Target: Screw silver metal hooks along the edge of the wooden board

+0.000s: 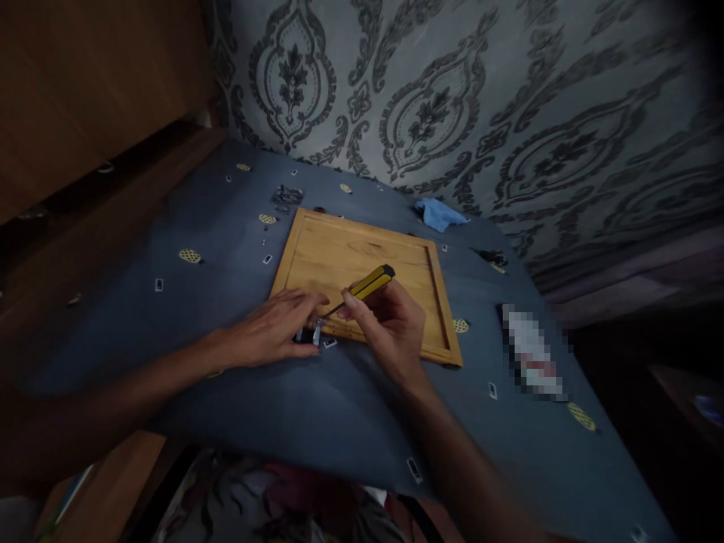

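A wooden framed panel (367, 256) lies flat on the blue patterned cloth. At its near edge sits a small shiny metal hinge (317, 332), partly hidden by my fingers. My left hand (277, 328) is closed around the hinge and that edge, thumb on the near side and forefinger over the wood. My right hand (393, 328) grips a yellow and black screwdriver (372, 282), tilted with its shaft pointing down and left. The tip is at or very near the hinge; exact contact cannot be made out. Small dark holes show in the wood just right of the hinge.
Loose metal fittings (288, 195) lie beyond the panel's far left corner. A blue cloth (440, 214) and a dark object (493, 257) rest at the back right. A blurred-out packet (532, 353) lies at right. Patterned wallpaper (430, 113) rises behind; wooden furniture (102, 90) stands left.
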`<state>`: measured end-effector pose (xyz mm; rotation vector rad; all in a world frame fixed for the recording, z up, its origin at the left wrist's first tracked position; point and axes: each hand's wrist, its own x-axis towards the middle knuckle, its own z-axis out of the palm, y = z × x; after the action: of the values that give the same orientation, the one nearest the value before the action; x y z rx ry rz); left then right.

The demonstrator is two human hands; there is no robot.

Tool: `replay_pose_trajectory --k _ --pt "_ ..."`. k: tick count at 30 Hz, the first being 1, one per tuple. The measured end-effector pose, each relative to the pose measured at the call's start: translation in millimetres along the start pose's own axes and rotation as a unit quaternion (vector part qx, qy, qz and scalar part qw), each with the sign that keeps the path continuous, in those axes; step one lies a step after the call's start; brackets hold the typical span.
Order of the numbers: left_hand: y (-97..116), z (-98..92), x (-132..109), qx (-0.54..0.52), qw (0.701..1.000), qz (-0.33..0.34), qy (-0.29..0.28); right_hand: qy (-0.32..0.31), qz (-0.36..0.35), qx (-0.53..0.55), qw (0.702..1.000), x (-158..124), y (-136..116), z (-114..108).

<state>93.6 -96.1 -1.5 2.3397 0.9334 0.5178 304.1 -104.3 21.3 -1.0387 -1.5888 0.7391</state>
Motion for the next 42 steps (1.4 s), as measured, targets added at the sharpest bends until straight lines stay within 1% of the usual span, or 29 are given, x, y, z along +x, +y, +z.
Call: replay_pose_trajectory --k 5,11,18,24,26,28,31,33,39,42 --pt "1.6 -1.3 0.3 0.005 1.000 -0.002 -0.007 -0.014 -0.009 0.003 1.000 0.2 1.1 2.7" --pt "0.4 -0.1 0.1 0.000 1.000 0.002 0.000 -0.023 -0.007 0.001 1.000 -0.4 -1.1 3.4" --pt "4.2 -2.7 1.0 0.002 1.000 0.002 0.000 -0.042 -0.009 -0.003 0.999 0.8 -2.2 2.2" --pt "1.5 -1.0 0.1 0.003 1.000 0.002 0.003 -0.114 0.008 0.007 0.993 5.9 -6.8 -7.6" --pt "0.9 -0.4 -0.2 0.001 1.000 0.002 0.004 -0.112 -0.011 -0.009 0.994 6.7 -6.2 -9.0" --pt "1.1 -0.2 -0.2 -0.002 1.000 0.002 0.006 -0.091 -0.024 -0.026 0.995 6.2 -4.2 -8.3" --pt "2.1 -0.4 0.1 -0.007 1.000 0.005 0.008 -0.063 0.008 -0.025 0.998 3.8 -1.5 -5.2" --pt "2.6 -0.8 0.4 -0.007 1.000 0.008 0.008 -0.062 0.031 -0.016 0.997 2.8 -1.9 -3.6" --pt "2.3 -1.4 0.1 -0.004 1.000 0.011 0.004 -0.113 0.054 0.066 0.990 6.4 -10.6 -6.2" --pt "2.5 -1.6 -0.1 0.000 1.000 0.010 0.001 -0.120 0.045 0.068 0.989 7.3 -10.7 -7.6"
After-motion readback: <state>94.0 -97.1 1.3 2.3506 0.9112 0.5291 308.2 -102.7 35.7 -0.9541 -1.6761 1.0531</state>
